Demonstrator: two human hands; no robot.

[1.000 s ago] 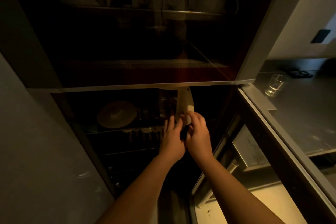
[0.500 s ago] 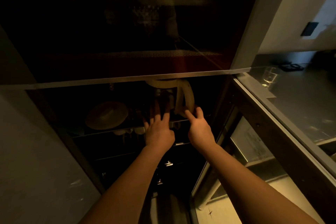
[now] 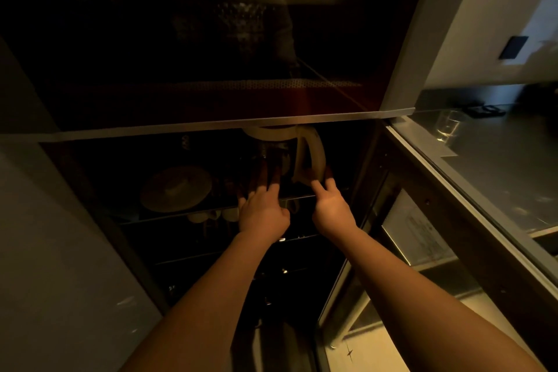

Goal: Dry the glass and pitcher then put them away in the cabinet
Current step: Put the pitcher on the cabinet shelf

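Note:
A clear pitcher (image 3: 311, 157) with a cream lid and cream handle stands on a dark glass shelf inside the open cabinet (image 3: 211, 127). My left hand (image 3: 262, 211) reaches in with straight fingers against the pitcher's lower body. My right hand (image 3: 329, 205) touches the bottom of the cream handle with its fingertips; the finger ends are in shadow. A clear drinking glass (image 3: 448, 127) stands on the grey counter (image 3: 498, 166) at the right, far from both hands.
A round tan lid or plate (image 3: 176, 189) lies on the same shelf, left of the pitcher. Small cups hang below the shelf edge. White vessels sit on the top shelf. The open glass cabinet door (image 3: 392, 251) stands at the right, beside the counter's edge.
The pitcher has gone further back onto the shelf. Both hands have loosened from gripping its handle and body to straight fingers touching it. The camera has shifted slightly.

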